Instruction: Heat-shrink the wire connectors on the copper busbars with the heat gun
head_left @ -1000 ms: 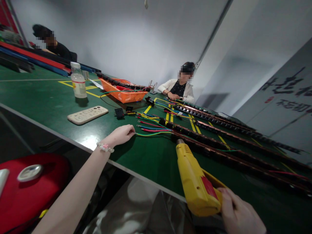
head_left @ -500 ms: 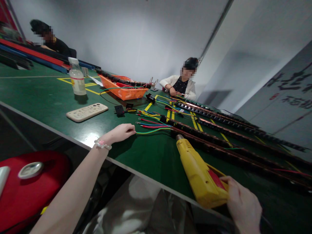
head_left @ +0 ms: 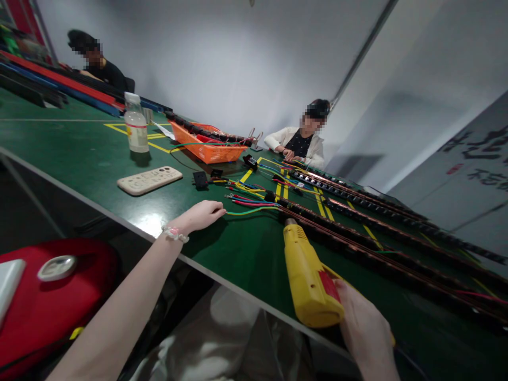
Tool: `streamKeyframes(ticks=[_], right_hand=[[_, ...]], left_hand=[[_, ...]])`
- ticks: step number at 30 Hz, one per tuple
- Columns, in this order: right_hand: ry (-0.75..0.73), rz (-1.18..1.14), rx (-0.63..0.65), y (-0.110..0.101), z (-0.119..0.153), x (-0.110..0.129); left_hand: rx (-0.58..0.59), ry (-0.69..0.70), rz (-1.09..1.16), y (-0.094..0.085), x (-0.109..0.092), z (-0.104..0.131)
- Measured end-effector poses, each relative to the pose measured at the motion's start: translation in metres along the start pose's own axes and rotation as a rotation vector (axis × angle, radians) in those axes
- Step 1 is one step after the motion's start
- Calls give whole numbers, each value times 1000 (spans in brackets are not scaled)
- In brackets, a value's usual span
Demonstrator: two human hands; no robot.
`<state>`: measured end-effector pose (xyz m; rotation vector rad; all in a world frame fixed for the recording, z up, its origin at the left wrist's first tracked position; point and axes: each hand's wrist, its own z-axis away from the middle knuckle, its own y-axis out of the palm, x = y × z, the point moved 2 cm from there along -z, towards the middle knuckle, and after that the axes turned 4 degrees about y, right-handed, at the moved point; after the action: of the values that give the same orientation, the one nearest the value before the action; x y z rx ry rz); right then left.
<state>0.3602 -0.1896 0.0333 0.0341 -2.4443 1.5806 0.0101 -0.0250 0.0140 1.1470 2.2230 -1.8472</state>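
Observation:
My left hand (head_left: 205,215) is closed in a pinch on the end of a green-and-yellow wire (head_left: 252,210), just above the table. That wire runs right to a long black strip with copper bars (head_left: 337,239). Red and blue wires (head_left: 251,201) with metal lugs stick out beside it. In my right hand (head_left: 363,323) is a yellow heat gun (head_left: 308,275), gripped by its handle. Its metal nozzle points away from me, close to the wire's base on the strip. Whether the nozzle touches anything I cannot tell.
On the green table (head_left: 91,153) are a phone in a beige case (head_left: 150,180), a bottle (head_left: 137,129) and an orange basket (head_left: 210,152) holding strips. More strips (head_left: 377,209) lie at the right. A co-worker (head_left: 299,143) sits across; another person (head_left: 103,69) is at far left.
The heat gun has swung slightly left and turned more upright, its rear end shifting left with my right hand. My left hand still pinches the wire. The whole view has shifted a little.

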Motion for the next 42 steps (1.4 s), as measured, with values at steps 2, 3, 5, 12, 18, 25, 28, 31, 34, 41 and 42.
streamKeyframes(ticks=[2,3,5,12,18,25,28,31,34,41,42], right_hand=[[-12,71,-40,4,3,6],[-10,110,-60,6,5,9],[-15,159,-112,10,10,13],[-117,77,-246,19,19,38],[-245,19,-316,24,14,68],[-321,-102,-287,28,18,101],[-361,-158,-253,30,22,117],[-375,-193,-251,31,26,132],[-387,-206,-229,33,32,143],[-346,-232,-161,35,28,147],[-342,-234,-164,35,26,147]], left_hand=[[-24,-29,-21,-1,0,1],[-38,-45,-32,-2,1,1],[-65,-75,-50,-3,2,2],[-120,-119,-55,-3,8,3],[-110,-149,-56,-3,10,2],[-111,-167,-102,0,10,0],[-117,-154,-107,2,11,-1],[-130,-132,-103,2,12,-1],[-128,-106,-89,1,12,0],[-131,-62,-53,-1,14,1],[-139,-54,-43,-1,14,1]])
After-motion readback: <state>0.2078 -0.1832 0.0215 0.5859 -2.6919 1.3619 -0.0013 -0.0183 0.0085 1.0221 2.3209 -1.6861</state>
